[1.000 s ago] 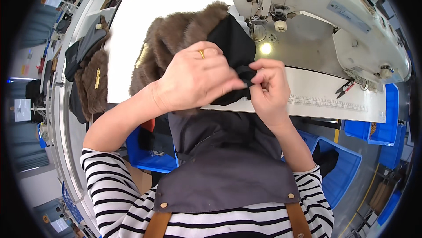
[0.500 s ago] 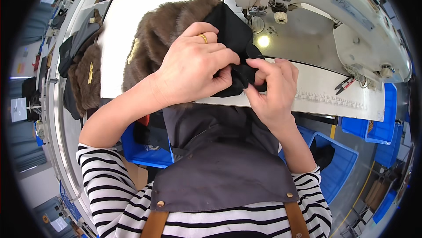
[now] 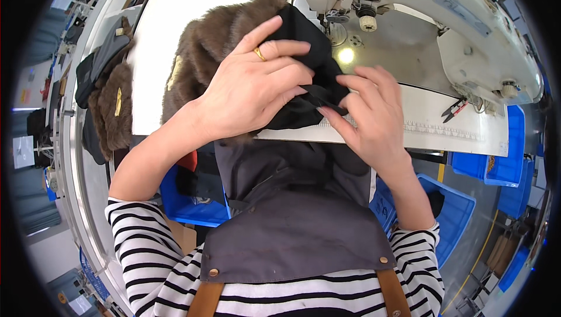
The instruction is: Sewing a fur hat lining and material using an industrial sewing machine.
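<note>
I have a fur piece [image 3: 204, 48] in front of me, brown, thick-piled and bunched into soft folds, with a pale yellow patch [image 3: 174, 73] on its left side. Along its right side runs smooth black cloth [image 3: 301, 36], drawn out into a narrow dark fold between my hands. The whole lies on the white bench [image 3: 156, 36], close to the front edge, and a little fur shows at that edge below my left wrist.

My left grip [image 3: 251, 86] comes in palm down across the fur, thumb and forefinger closed on the black cloth, the other fingers lifted and loosely spread; a gold ring [image 3: 259, 54] sits on one of them. My right grip [image 3: 377, 115] faces it with fingers bent and fanned, the thumb touching the fold; I cannot tell whether it pinches it.

Bunched as it is, the piece's long axis seems to slant from near the front left corner toward the back of the bench. Its black side faces right, toward the sewing machine [image 3: 467, 71]. The fold points toward the right edge, dipping slightly frontward.

Red-handled snips [image 3: 454, 110] lie farther right, behind the ruler [image 3: 444, 130] markings along the front edge.
</note>
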Demonstrator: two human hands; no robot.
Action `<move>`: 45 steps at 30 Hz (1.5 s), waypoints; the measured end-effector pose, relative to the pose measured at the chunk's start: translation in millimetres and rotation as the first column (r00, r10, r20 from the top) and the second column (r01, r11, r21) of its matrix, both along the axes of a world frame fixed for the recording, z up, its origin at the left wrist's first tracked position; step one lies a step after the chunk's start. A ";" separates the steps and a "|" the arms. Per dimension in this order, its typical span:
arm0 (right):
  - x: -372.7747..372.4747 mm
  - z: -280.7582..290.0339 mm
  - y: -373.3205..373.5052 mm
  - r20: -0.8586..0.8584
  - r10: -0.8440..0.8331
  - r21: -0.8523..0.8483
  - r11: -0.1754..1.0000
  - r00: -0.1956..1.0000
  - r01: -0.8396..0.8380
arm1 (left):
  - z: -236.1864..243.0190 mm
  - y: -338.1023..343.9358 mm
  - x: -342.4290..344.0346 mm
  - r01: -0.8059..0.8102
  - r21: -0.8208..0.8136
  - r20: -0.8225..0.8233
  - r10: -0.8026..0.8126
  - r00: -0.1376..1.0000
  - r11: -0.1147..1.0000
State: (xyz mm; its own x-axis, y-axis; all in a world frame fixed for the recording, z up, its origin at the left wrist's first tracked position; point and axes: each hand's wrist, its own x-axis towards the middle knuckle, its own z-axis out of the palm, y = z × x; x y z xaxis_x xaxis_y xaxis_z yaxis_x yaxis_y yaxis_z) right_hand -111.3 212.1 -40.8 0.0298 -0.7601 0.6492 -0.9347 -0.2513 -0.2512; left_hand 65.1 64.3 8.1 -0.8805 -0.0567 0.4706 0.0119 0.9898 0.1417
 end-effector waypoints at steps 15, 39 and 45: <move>101.5 -29.0 -42.1 0.573 -0.308 -0.135 0.879 -0.760 -0.458 | -41.0 -36.5 -46.1 0.075 -0.434 0.205 0.018 0.979 0.898; -51.5 -40.3 -76.5 0.310 0.185 0.254 0.929 0.932 -0.269 | -77.3 -2.4 -45.0 -0.203 -0.355 0.024 0.226 0.974 0.912; -39.7 -41.3 -77.5 0.273 -0.015 0.285 0.956 0.962 -0.066 | -73.4 5.5 -39.6 -0.197 -0.393 -0.020 0.205 0.978 0.898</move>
State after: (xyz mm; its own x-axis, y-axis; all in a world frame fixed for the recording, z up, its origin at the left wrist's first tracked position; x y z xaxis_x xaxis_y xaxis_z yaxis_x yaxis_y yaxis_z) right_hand -150.9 134.6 -82.1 -0.0935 -0.9169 0.3880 -0.8158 -0.1529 -0.5577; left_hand 25.6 69.8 -65.4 -0.8799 -0.0492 0.4726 -0.1919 0.9467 -0.2586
